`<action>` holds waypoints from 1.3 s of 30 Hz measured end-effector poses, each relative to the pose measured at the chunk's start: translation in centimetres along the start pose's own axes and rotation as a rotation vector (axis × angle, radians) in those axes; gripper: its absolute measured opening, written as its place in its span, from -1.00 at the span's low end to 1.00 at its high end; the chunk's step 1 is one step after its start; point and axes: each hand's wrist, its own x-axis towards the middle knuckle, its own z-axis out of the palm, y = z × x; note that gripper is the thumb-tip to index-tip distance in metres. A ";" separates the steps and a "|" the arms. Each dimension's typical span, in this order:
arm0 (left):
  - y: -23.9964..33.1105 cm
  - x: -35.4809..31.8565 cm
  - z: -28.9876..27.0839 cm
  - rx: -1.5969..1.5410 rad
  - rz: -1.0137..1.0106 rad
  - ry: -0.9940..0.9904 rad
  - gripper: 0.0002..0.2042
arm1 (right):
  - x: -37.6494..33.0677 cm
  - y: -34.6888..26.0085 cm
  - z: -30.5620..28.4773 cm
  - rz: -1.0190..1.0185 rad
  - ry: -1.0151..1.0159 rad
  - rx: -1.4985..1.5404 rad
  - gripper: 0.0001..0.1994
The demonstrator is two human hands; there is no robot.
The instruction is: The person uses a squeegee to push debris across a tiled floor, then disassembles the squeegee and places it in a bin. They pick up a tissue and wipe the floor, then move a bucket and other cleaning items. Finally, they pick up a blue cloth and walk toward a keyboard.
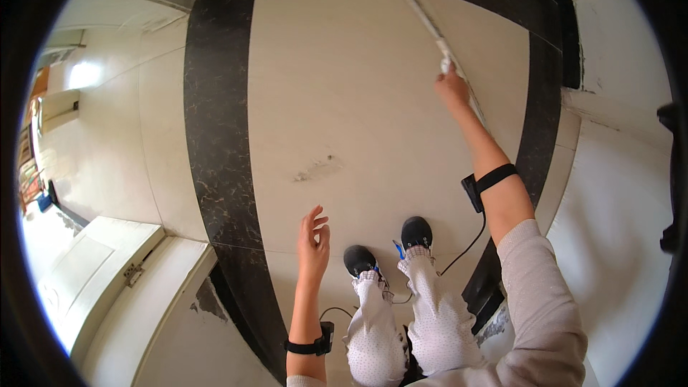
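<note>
My right hand [453, 87] is wrapped round a long, thin white pole [424, 18] to the far right. One end of the pole reaches away to the upper edge of the pale floor, and the other runs back beside my forearm. What kind of tool it is I cannot make out. My left hand [314, 236] hangs in the air at the lower middle with nothing in it, its fingers loosely bent and apart. Just beyond it, a small patch of grey dirt and crumbs [315, 168] lies on the floor.
Dark marbled strips [218, 115] border the pale tiled floor [344, 79]. A white door [100, 272] with a hinge stands open at lower left. At right rises a white wall [609, 193]. My black shoes [416, 233] are below, with a thin black cable [466, 249] nearby.
</note>
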 end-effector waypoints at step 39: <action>-12.4 9.5 0.4 0.333 0.157 0.353 -0.18 | -23.0 -5.0 7.1 -0.565 -0.528 0.153 -0.63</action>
